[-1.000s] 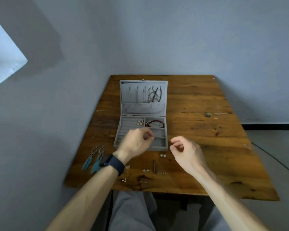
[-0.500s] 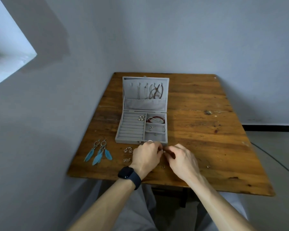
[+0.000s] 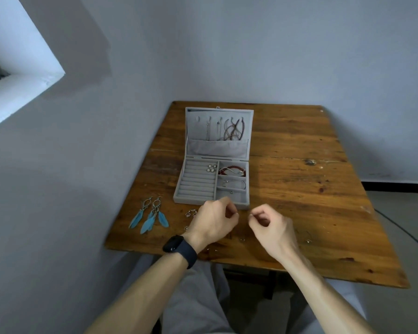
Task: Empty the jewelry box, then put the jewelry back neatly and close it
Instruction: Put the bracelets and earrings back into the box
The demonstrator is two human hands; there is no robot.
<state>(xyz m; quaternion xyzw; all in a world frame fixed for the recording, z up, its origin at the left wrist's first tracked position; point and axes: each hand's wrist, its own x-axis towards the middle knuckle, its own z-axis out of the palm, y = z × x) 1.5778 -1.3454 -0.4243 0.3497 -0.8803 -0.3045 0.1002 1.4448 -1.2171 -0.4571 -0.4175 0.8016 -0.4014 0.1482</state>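
Wooden desk (image 3: 299, 189) against a grey wall (image 3: 275, 56): blue feather earrings (image 3: 150, 216) lie at its left, then the open jewelry box (image 3: 198, 183), lid raised, bracelets (image 3: 232, 170) in its right compartments. Just before it the left hand (image 3: 212, 222) is curled, though I cannot tell round what; the right hand (image 3: 270, 227) pinches what looks like a tiny stud (image 3: 251, 215)

We see the grey jewelry box (image 3: 188, 200) open on the surface (image 3: 299, 189), its lid (image 3: 250, 131) swung back with dark red cords (image 3: 233, 130) and thin chains (image 3: 208, 131) hanging above a fabric pocket (image 3: 217, 148). Inside, small studs (image 3: 211, 167) sit on the ring rolls (image 3: 198, 183) at left, a red bead bracelet (image 3: 232, 170) lies in the farthest right compartment and a silver bangle (image 3: 234, 182) in the next. A pair of blue feather earrings (image 3: 150, 216) lies left of the box, small silver pieces (image 3: 190, 213) just before it.
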